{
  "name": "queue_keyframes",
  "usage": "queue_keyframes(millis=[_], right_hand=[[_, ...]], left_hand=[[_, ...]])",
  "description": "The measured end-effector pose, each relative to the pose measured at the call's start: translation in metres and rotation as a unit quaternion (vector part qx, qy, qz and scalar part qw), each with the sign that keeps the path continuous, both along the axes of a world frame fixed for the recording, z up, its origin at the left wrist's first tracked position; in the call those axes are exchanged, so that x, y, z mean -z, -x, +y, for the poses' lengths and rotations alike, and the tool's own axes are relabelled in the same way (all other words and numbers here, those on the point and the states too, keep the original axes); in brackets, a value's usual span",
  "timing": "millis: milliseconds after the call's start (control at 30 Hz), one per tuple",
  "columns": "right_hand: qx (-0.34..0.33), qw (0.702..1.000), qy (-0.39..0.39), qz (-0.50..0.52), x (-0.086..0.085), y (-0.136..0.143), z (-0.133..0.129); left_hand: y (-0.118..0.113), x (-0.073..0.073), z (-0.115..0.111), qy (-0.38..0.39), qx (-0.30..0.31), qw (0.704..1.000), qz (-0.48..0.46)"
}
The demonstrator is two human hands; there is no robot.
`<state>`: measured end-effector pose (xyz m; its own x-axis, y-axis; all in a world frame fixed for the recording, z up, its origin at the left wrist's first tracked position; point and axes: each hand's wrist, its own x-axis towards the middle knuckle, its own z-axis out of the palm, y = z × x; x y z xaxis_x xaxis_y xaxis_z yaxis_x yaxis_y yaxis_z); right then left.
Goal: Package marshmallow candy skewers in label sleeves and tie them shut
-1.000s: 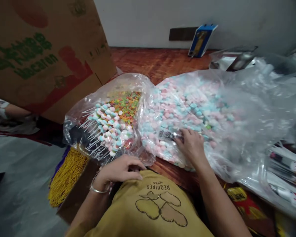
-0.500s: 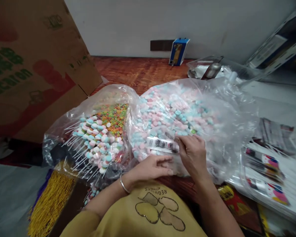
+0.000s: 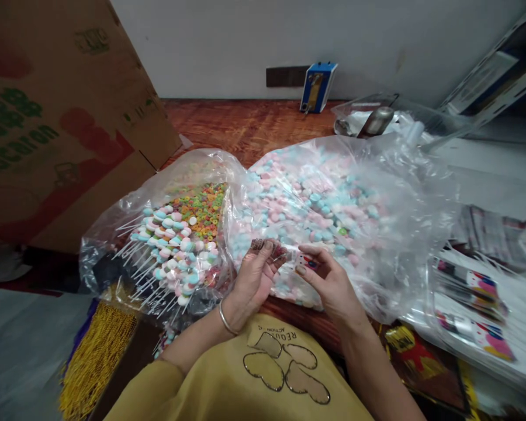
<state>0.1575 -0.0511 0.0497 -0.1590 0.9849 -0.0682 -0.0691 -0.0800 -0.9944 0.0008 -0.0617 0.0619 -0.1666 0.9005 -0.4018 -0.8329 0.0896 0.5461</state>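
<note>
My right hand pinches one end of a small printed plastic packet with red, white and dark print. My left hand, wearing a silver bangle, has its fingers closed on the packet's other end, which looks brownish and crinkled. Whether anything is inside the packet I cannot make out. Both hands are just above the near edge of a big clear bag of pink, blue and white candies. To the left, candies on white sticks lie in a second clear bag beside small colourful rings.
A large cardboard box stands at the left. On the wooden table, a blue device sits by the wall. Printed packets lie on white sticks at the right. Yellow fringe hangs at lower left.
The packet has been turned and moved slightly nearer to me. My left hand, flat beside it before, has come up and taken its left end. My right hand still holds the right end.
</note>
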Motion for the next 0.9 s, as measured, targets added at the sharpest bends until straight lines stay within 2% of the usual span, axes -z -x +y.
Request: queue_keyframes(millis=[100,233,433,567,733,900], right_hand=[[0.043,0.999,0.012,0.01,0.007,0.007,-0.006],[0.05,0.999,-0.006,-0.016,0.005,0.008,-0.011],[0.038,0.994,-0.038,-0.095,0.001,0.008,-0.019],[0.046,0.991,-0.055,-0.115,-0.001,0.014,-0.026],[0.046,0.988,-0.084,-0.118,-0.004,0.018,-0.032],[0.051,0.991,-0.078,-0.101,0.004,0.017,-0.037]], left_hand=[[0.002,-0.004,-0.003,0.003,0.009,1.0,0.012],[0.004,-0.004,-0.008,0.019,0.098,0.992,0.076],[0.005,0.012,-0.01,0.01,0.032,0.984,0.173],[0.005,0.016,-0.014,-0.013,0.001,0.98,0.201],[0.002,0.014,-0.022,0.021,0.008,0.98,0.196],[0.001,0.017,-0.023,0.01,0.017,0.987,0.161]])
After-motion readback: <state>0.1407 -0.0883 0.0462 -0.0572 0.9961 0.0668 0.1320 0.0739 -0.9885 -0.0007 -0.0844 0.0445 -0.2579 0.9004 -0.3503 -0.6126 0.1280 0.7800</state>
